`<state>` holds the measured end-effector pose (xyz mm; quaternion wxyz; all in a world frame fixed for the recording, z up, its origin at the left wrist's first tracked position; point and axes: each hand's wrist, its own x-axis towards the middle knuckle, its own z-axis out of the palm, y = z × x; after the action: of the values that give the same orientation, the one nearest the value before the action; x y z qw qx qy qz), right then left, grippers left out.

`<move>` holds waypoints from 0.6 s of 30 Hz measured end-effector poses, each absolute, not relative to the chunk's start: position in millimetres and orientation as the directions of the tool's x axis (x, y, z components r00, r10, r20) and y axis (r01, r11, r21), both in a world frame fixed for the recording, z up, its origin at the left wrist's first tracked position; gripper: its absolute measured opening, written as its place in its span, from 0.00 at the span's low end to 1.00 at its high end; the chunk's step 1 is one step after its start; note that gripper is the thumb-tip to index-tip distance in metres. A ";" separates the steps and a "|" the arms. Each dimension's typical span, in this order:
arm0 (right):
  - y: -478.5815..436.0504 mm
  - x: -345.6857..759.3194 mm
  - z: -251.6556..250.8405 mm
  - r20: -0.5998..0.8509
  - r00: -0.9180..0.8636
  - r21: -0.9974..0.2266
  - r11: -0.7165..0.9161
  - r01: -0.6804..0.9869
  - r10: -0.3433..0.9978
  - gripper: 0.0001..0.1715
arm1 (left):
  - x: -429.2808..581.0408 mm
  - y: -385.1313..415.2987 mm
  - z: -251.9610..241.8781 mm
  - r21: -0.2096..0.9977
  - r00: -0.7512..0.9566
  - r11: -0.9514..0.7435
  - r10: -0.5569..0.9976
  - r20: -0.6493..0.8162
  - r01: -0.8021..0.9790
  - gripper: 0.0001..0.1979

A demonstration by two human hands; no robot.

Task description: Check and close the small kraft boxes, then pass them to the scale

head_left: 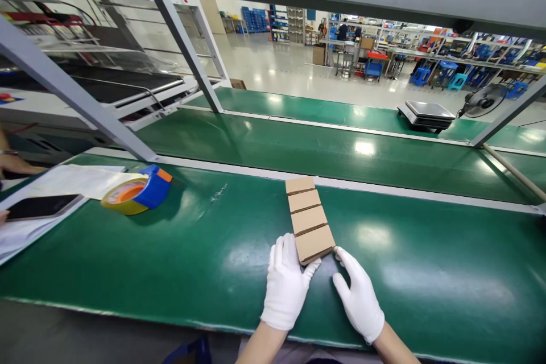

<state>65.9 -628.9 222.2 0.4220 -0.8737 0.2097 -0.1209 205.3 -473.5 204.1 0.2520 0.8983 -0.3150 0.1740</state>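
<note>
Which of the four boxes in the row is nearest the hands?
The front box, lowest in the picture: the left hand and right hand are at its near corners, while the other three boxes line up beyond it.

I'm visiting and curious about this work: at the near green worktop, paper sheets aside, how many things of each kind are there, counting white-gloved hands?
Small brown cardboard boxes: 4
Blue-and-orange tape dispenser with yellow roll: 1
Black rectangular phone: 1
White-gloved left hand and right hand: 2
Total: 8
</note>
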 end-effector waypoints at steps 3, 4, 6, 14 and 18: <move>-628.0 66.0 221.9 0.028 0.883 -0.797 -0.544 -0.263 -0.469 0.31 | 209.8 -474.9 205.1 0.363 0.767 -0.690 -0.461 0.446 -0.626 0.44; -627.9 65.9 222.5 0.028 0.882 -0.799 -0.540 -0.262 -0.470 0.31 | 210.8 -475.0 205.6 0.372 0.774 -0.692 -0.457 0.438 -0.619 0.44; -628.0 65.6 224.3 0.032 0.881 -0.803 -0.537 -0.258 -0.473 0.31 | 211.1 -474.3 206.7 0.372 0.781 -0.699 -0.454 0.429 -0.610 0.44; -626.5 70.5 224.9 0.040 0.880 -0.822 -0.516 -0.241 -0.474 0.30 | 189.5 -443.0 203.5 0.217 0.719 -0.711 -0.544 0.432 -0.668 0.37; -626.4 67.7 253.0 0.032 0.914 -0.803 -0.555 -0.218 -0.405 0.28 | 184.3 -417.9 195.8 0.200 0.608 -0.603 -0.610 0.509 -0.772 0.25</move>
<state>67.7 -626.4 253.0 0.4368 -0.8753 0.1777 -0.1071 184.3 -417.9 195.8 0.2045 0.8730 -0.3957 0.1988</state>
